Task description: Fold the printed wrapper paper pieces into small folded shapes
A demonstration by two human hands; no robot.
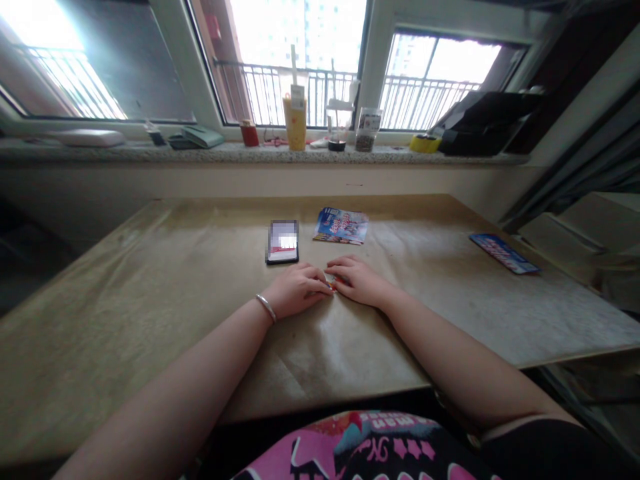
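Close together at the middle of the table (200,280), my left hand (297,289) and my right hand (361,280) meet over a small piece of colourful printed paper (329,281). Fingers of both hands are closed on it from either side and cover most of it. It lies at the tabletop, and its folds cannot be made out. A silver bracelet (266,308) circles my left wrist. Just beyond my hands are a stack of blue printed leaflets (344,225) and, to its left, a phone (283,250) with a lit, blurred screen.
Another blue leaflet (504,253) lies near the table's right edge. Behind the table, a stone windowsill (200,155) carries a yellow cup (296,127) with a straw, a clear jar (367,130), a red container (249,133) and a black box (475,127). White boxes (560,240) stand at the right.
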